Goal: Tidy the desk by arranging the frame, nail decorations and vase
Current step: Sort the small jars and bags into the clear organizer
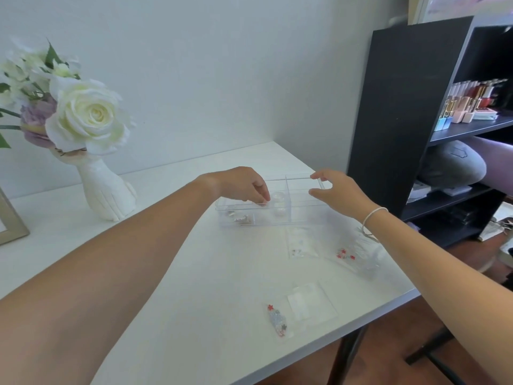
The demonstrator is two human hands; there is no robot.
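The clear organizer tray [277, 202] is lying flat toward the far right of the white counter [155, 262], its long axis running left to right, roughly parallel to the back wall. The left hand [244, 184] is reaching down into its left compartments with the grip pinching something too small to identify, while the right hand [337, 190] is hovering at the tray's right end, grip released, thumb and fingers spread around the rim. Packets of nail decorations [302, 243] are lying nearer the front right edge, the hand-shaped vase [107, 190] is standing well left, the frame [9, 220] is sitting at the far left, and open counter is stretching between.
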